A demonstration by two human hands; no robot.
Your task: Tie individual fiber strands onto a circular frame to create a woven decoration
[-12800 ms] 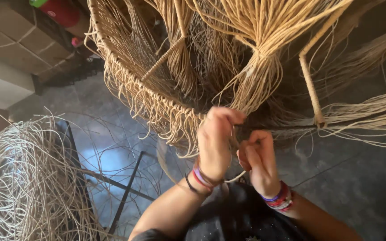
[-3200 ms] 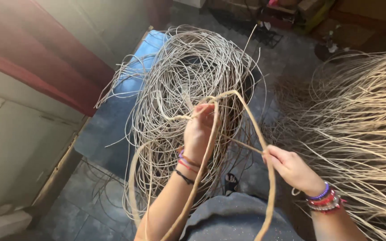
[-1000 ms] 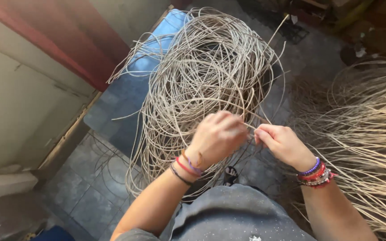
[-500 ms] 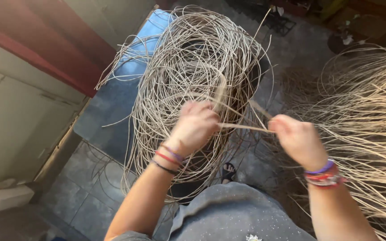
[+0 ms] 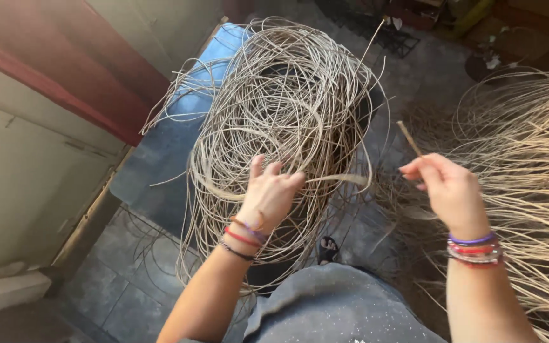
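One cane strand (image 5: 409, 138) pinched in right hand (image 5: 450, 190), slanting up-left; left hand (image 5: 268, 197), fingers spread, nearer tangled coil (image 5: 287, 108).

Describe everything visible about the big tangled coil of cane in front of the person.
The coil of cane is a large, loose, roughly round tangle of thin pale tan strands, looping over one another with stray ends sticking out at the rim. It sits over a dark container, mostly hidden, on the grey tiled floor. The left hand, fingers spread, rests against its lower front. One wider flat strip curves from there toward the right hand.
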